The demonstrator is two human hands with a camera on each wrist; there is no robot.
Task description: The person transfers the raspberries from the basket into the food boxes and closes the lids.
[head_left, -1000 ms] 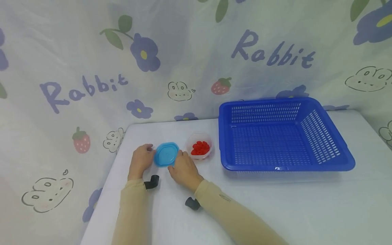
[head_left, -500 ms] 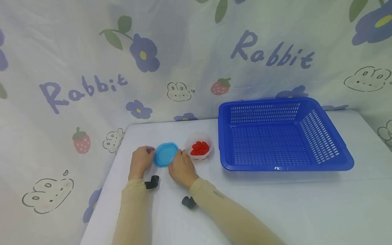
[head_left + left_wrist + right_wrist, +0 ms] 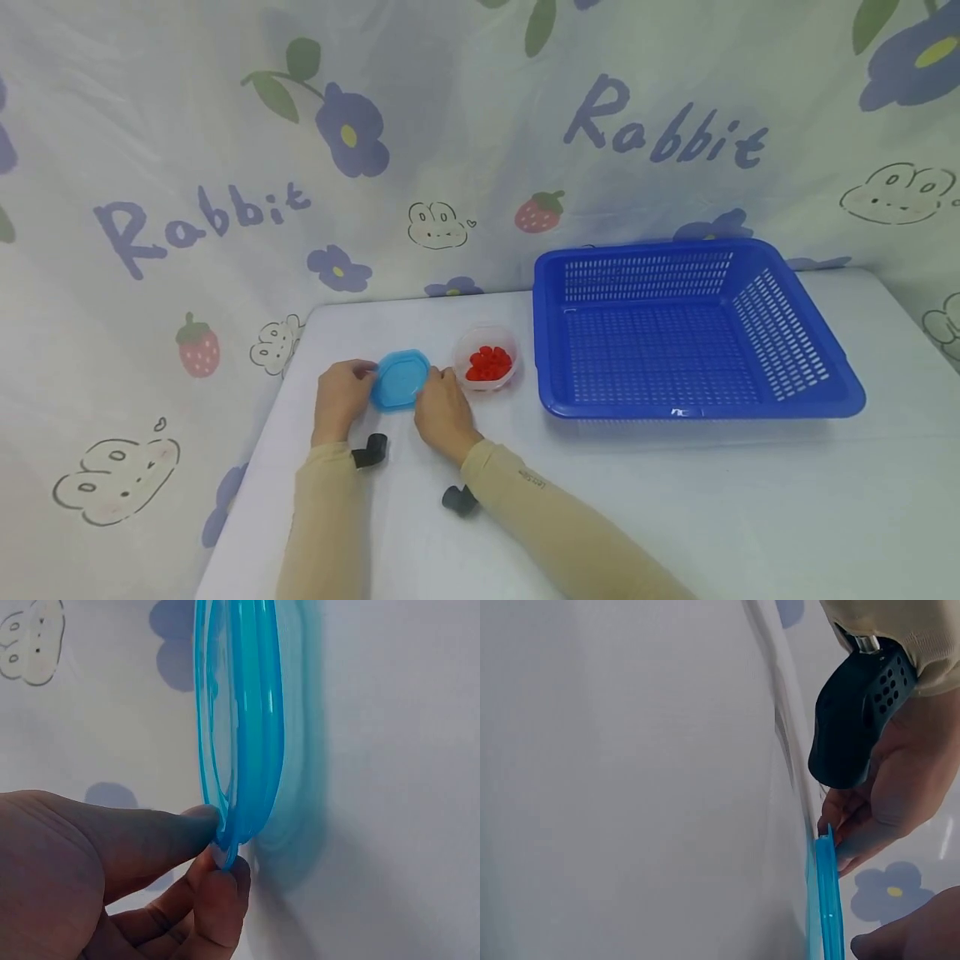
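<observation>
A light-blue plastic lid (image 3: 400, 382) lies flat between both hands, close over the white table. My left hand (image 3: 341, 402) pinches its left edge; in the left wrist view the thumb (image 3: 161, 834) is on one face and curled fingers are at a small tab on the rim. My right hand (image 3: 445, 414) grips the lid's right edge with curled fingers. Only the thumb side of that hand enters the right wrist view, beside the lid (image 3: 829, 904), with its other fingers out of frame. Just right of this hand stands a clear container (image 3: 483, 336) with small red pieces (image 3: 489, 364) inside.
A large blue plastic basket (image 3: 701, 412) stands to the right on the white table (image 3: 675, 508). Behind the table hangs a printed curtain (image 3: 480, 125). Black wrist-worn cameras, such as the left one (image 3: 859, 712), stick out by each wrist.
The lid has shifted slightly to the left, and the right hand has moved a little left with it. The left hand stays at the lid's left edge. The container and basket have not moved.
</observation>
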